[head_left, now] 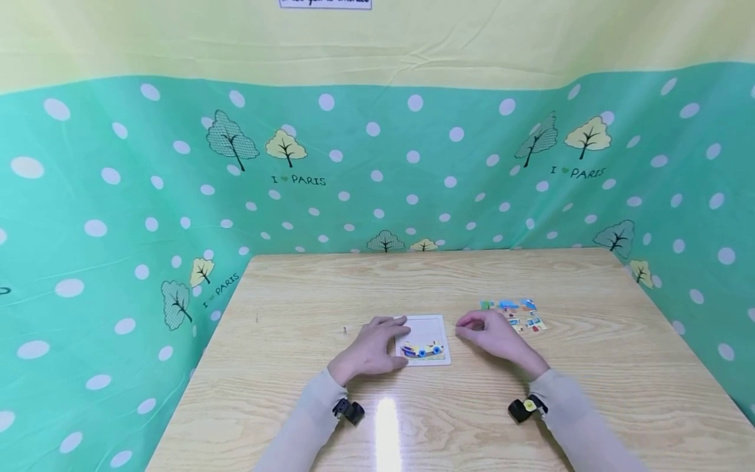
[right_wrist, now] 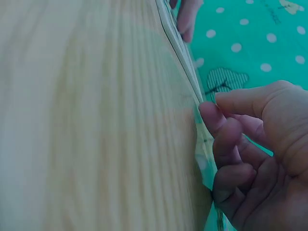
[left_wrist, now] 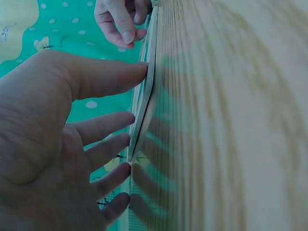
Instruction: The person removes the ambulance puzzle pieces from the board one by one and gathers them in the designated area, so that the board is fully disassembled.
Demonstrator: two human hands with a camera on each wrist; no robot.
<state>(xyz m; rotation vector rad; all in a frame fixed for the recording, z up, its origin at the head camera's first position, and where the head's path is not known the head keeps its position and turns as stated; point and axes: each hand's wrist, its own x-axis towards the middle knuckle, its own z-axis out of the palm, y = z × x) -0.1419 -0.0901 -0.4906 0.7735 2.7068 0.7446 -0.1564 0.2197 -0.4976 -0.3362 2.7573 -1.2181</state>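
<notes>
My left hand (head_left: pixel 373 347) rests at the left edge of a white square board (head_left: pixel 426 320), its fingers spread and nearly straight. In the left wrist view the thumb (left_wrist: pixel 110 81) touches the board's edge. A colourful vehicle-like picture (head_left: pixel 422 351) with blue wheels lies along the board's lower part. My right hand (head_left: pixel 486 333) is just right of the board, fingers curled with thumb and index tips close together. I cannot tell whether a small piece is between them. Beyond that hand lies a group of small colourful pieces (head_left: pixel 535 322), partly hidden by it.
The light wooden table (head_left: pixel 283 393) carries a small pale item (head_left: pixel 345 330) left of the board. A green dotted cloth (head_left: pixel 354 164) hangs behind the table and along both sides. Each wrist wears a small black camera.
</notes>
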